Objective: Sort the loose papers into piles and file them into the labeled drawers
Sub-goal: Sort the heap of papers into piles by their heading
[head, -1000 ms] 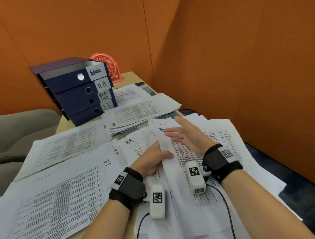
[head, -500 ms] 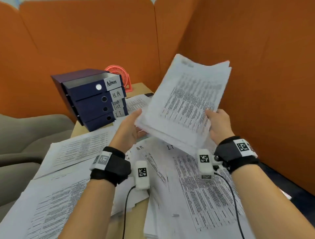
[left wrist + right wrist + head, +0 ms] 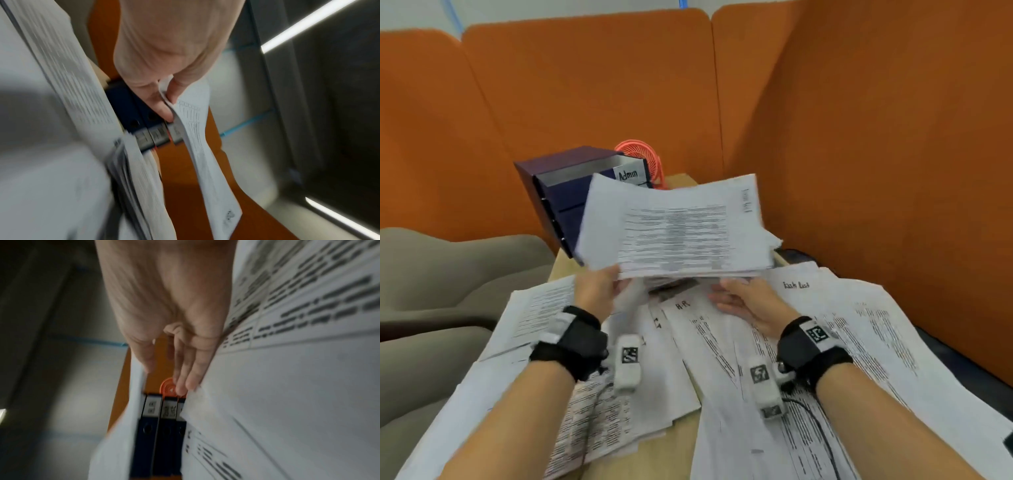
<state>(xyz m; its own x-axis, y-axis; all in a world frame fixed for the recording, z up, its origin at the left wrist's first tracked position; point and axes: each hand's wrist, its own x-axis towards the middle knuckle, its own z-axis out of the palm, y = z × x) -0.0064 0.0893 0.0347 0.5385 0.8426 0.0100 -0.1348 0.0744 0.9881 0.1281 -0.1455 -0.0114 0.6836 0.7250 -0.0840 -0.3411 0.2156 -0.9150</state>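
Above the desk, left hand (image 3: 599,291) pinches the crosswise paper stack (image 3: 678,229); right hand's (image 3: 748,303) fingers lie released.

A thick stack of printed papers (image 3: 678,233) hangs tilted above the desk at twelve o'clock, hiding most of the dark blue labeled drawers (image 3: 558,202), whose top drawer reads "Admin", while loose papers (image 3: 859,342) marked "Task list" and "H.R" overlap from nine to three o'clock.
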